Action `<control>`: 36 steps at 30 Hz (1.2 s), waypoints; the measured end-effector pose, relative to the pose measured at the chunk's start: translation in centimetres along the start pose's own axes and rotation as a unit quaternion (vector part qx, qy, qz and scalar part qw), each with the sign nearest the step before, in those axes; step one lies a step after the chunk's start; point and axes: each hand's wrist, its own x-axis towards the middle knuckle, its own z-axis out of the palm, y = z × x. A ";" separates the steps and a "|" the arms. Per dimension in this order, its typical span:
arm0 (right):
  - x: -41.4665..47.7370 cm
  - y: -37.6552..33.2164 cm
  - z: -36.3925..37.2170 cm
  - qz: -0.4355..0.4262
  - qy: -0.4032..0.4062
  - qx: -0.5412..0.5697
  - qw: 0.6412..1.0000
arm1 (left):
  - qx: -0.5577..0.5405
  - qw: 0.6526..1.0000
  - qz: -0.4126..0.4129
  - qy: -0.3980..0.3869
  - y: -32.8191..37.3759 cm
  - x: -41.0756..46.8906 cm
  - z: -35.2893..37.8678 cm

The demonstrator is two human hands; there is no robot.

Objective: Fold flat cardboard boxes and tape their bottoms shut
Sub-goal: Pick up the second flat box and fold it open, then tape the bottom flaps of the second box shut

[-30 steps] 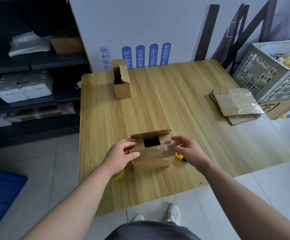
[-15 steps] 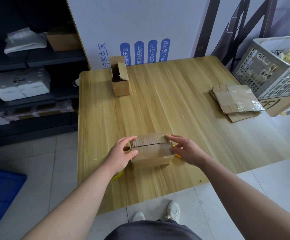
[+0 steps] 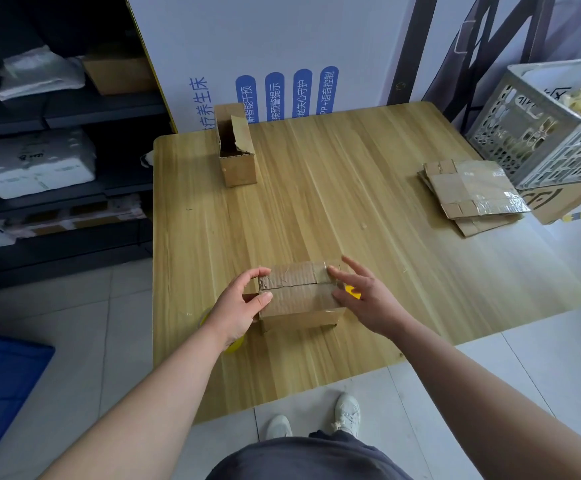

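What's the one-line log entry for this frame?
stage: flaps closed | left hand: grips small brown cardboard box on light wooden table | right hand: open, fingers touching box

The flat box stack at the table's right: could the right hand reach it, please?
Probably yes: the right hand rests open against the folded box, and bare table lies between it and the flat stack.

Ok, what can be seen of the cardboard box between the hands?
The cardboard box is brown, corrugated, worn, with tape patches. Its upper flaps are folded shut, meeting at a seam. It stands on the table near the front edge. The left hand grips its left end; the right hand touches its right end with straight fingers.
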 end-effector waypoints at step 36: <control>0.0 -1.5 2.1 -0.099 -0.063 -0.231 0.966 | -0.202 0.978 0.008 0.048 -0.3 -2.1 -5.1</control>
